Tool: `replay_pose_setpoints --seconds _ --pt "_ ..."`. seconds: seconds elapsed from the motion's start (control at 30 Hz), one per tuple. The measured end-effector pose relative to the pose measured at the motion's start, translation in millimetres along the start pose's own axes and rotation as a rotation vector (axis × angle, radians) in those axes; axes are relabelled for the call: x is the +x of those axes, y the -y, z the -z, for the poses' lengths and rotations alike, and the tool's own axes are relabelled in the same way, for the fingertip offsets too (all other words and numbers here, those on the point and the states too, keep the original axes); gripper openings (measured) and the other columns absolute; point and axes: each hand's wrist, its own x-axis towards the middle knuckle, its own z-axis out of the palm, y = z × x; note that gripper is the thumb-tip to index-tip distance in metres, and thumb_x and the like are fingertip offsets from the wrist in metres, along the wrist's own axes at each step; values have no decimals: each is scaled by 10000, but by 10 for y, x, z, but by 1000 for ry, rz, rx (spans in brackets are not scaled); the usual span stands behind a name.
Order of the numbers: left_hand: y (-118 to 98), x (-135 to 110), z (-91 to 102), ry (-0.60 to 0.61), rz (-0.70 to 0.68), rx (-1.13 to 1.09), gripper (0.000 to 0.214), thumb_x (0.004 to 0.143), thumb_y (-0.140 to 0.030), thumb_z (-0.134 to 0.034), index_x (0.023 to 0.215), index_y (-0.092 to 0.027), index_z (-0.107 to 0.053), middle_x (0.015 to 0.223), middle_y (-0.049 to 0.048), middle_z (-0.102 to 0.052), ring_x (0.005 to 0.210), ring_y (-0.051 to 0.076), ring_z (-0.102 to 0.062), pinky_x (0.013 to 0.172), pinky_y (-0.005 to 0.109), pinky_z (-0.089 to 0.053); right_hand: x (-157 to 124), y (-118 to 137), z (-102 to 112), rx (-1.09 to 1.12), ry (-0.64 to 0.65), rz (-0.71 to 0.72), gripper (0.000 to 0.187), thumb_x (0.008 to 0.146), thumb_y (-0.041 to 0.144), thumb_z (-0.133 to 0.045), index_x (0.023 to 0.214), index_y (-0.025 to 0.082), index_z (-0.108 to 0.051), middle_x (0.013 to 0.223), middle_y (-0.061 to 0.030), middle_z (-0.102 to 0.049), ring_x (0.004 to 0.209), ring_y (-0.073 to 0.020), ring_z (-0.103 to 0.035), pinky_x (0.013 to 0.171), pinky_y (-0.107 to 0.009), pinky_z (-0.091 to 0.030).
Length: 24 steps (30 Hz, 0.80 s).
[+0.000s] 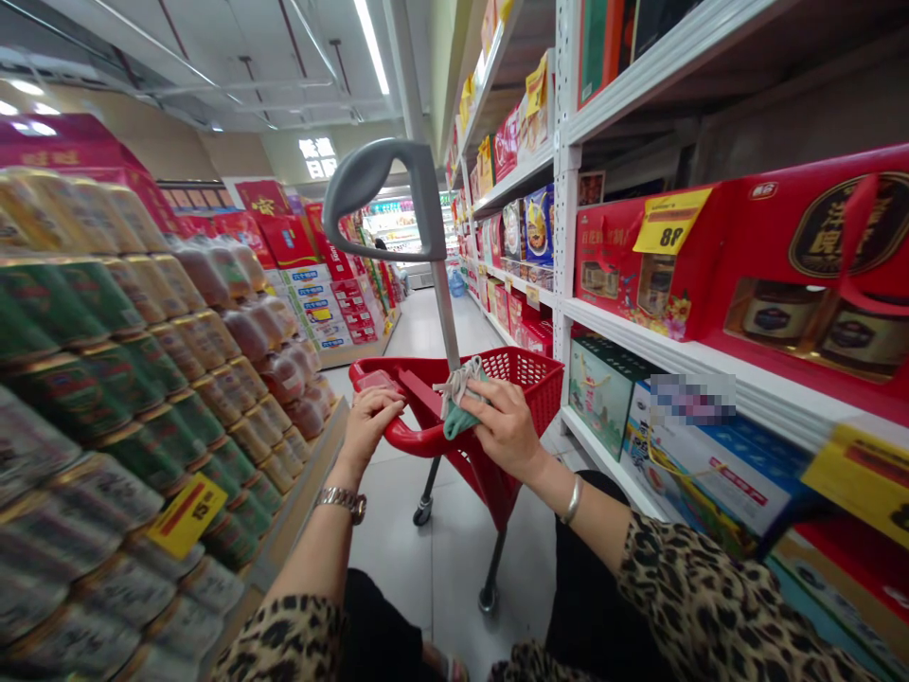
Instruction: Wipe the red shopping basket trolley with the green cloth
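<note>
My left hand (369,426) is curled over the red handle (404,438) of a shopping cart, with a metal wristwatch (342,503) on its wrist. My right hand (506,428) presses a teal cloth (458,421) with a white patterned strip (455,386) against the cart's red plastic basket (522,384). A grey curved pole handle (376,189) rises from the cart between my hands. A silver bangle (572,499) circles my right wrist. Both forearms end in leopard-print sleeves (700,592).
Stacked green and gold cans (106,379) and packaged goods line the left shelf. White shelving (568,227) on the right holds red gift boxes (653,260) and yellow price tags. A tiled aisle floor (426,327) runs ahead between them, and a distant person stands at its far end.
</note>
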Motion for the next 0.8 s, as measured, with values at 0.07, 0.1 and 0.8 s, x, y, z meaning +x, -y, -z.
replay_pose_setpoints --seconds 0.07,0.1,0.8 --pt "9 9 -16 -4 7 -21 329 774 -496 -694 539 -268 -658 842 39 -780 984 269 -672 1153 486 -386 -110 21 -1 -7 14 6 378 932 82 -609 1185 296 -791 1288 -74 -729 1208 -264 -584 1000 -428 -477" --pt "14 13 -23 -9 9 -30 327 770 -499 -696 540 -269 -660 840 40 -780 987 270 -671 1151 483 -388 -158 34 -1 -12 23 9 361 936 91 -618 1179 294 -792 1289 -76 -729 1210 -266 -581 994 -428 -477" --pt "105 -8 72 -39 -19 2 335 785 -498 -682 539 -271 -664 839 36 -783 960 254 -672 1117 462 -415 -532 426 -154 -113 -41 305 178 963 209 -724 1097 318 -768 1291 13 -751 1391 -276 -544 1136 -525 -369"
